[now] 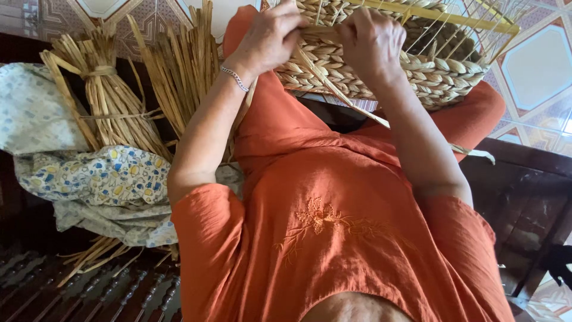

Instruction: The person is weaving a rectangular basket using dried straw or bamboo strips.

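While it rests on the lap at the top of the view, the woven basket is seen as a half-finished shell of thick braided straw built on a yellow wire frame, whose bare uprights stand above the finished rows. Both hands are applied to its near rim. The left hand is closed over the rim edge, with a flat strand apparently pinched in its fingers; the strand is led slantwise down across the basket wall toward the right thigh. The right hand is curled tight against the top rows just beside the left, but what it pinches is hidden by its own knuckles. A thin silver bracelet is worn on the left wrist. The basket is borne against orange clothing, which fills the centre of the view. To the left, tied bundles of dried straw are stood upright, near the left forearm but apart from it. Below them a patterned cloth is heaped, with loose stalks protruding beneath. A dark wooden bench is visible under the sitter, and patterned floor tiles lie beyond.
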